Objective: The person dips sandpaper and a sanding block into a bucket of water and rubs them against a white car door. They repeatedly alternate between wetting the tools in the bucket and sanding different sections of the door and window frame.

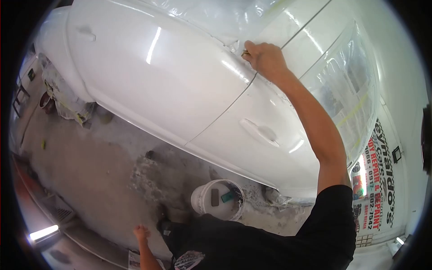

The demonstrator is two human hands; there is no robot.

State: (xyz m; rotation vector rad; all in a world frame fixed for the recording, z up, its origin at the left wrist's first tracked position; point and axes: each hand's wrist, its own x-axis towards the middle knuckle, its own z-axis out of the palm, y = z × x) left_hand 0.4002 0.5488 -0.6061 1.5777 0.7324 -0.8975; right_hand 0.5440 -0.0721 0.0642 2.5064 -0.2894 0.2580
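My right hand (265,58) is at the window line of a glossy white car (157,76), near the seam between two doors. Its fingers are closed on a small brownish-yellow thing whose kind I cannot make out. Beside the fingertips, a loose bit of clear plastic film (234,46) sticks up from the window edge. More clear plastic sheeting (348,94) covers the window glass. Low at my side, away from the car, my left hand (141,233) hangs with its fingers curled in and nothing visible in them.
A white bucket (198,200) holds liquid, a grey block (215,197) and a green block (227,196), close by my body. Plastic wraps the wheel area (67,96) at left. A lettered banner (375,180) hangs at right. The concrete floor (85,166) is stained.
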